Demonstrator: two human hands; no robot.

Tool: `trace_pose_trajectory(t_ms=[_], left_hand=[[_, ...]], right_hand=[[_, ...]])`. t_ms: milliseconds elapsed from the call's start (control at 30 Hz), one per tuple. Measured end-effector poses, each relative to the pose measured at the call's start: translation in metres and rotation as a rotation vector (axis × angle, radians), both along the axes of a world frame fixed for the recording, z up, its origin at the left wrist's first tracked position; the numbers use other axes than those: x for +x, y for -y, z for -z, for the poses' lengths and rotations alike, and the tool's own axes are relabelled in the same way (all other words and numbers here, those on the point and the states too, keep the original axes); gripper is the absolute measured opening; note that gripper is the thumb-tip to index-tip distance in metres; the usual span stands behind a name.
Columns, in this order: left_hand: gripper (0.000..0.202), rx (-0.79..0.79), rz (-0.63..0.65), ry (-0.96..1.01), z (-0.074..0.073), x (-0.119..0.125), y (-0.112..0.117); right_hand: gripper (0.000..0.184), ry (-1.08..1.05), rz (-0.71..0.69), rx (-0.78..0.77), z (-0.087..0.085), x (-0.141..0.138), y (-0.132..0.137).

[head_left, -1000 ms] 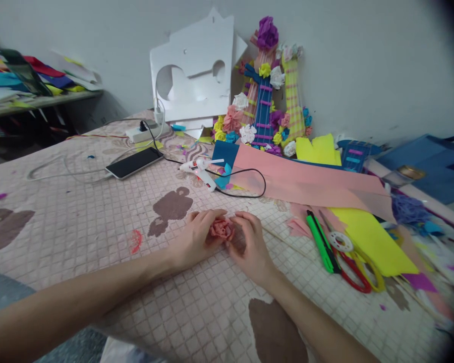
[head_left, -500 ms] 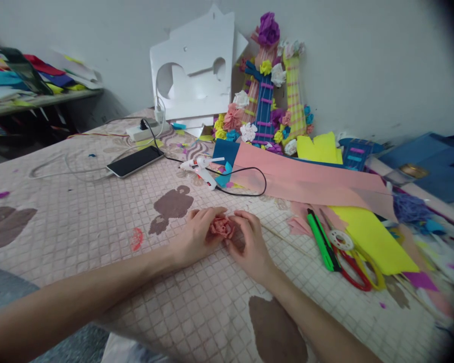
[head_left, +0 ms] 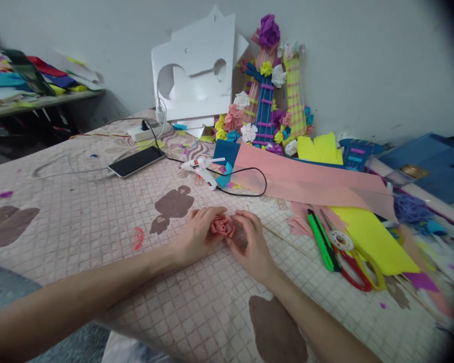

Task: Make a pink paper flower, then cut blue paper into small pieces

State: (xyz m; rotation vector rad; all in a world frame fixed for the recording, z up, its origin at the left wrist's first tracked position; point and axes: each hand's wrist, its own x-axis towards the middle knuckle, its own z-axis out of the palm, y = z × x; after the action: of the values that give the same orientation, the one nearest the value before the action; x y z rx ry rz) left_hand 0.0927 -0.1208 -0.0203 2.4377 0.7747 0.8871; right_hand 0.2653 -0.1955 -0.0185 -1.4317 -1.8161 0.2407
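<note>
A small pink paper rose (head_left: pixel 222 226) rests low over the patterned tablecloth (head_left: pixel 79 222), held between both hands. My left hand (head_left: pixel 196 238) curls round its left side, fingers closed on it. My right hand (head_left: pixel 250 246) grips the right side with thumb and fingertips. Both forearms lie on the table, reaching in from the bottom of the view.
A white glue gun (head_left: pixel 201 170) with a black cord lies behind the hands, beside a phone (head_left: pixel 135 162) and power strip (head_left: pixel 148 131). Right of the hands lie a green cutter (head_left: pixel 321 241), red scissors (head_left: pixel 353 269), a tape roll (head_left: pixel 340 241), pink and yellow sheets (head_left: pixel 366 234). Flower-covered guitar models (head_left: pixel 267 96) stand at the wall.
Both hands stay on the rose with only slight finger shifts. The view has drifted a little.
</note>
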Motion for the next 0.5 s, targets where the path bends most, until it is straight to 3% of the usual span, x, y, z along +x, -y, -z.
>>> trace_pose_trajectory(t_ms=[500], left_hand=[[0.048,-0.019,0.008,0.009,-0.0024,0.0006,-0.0004]], right_hand=[[0.047,-0.004,0.001,-0.012,-0.0001,0.0017,0.0007]])
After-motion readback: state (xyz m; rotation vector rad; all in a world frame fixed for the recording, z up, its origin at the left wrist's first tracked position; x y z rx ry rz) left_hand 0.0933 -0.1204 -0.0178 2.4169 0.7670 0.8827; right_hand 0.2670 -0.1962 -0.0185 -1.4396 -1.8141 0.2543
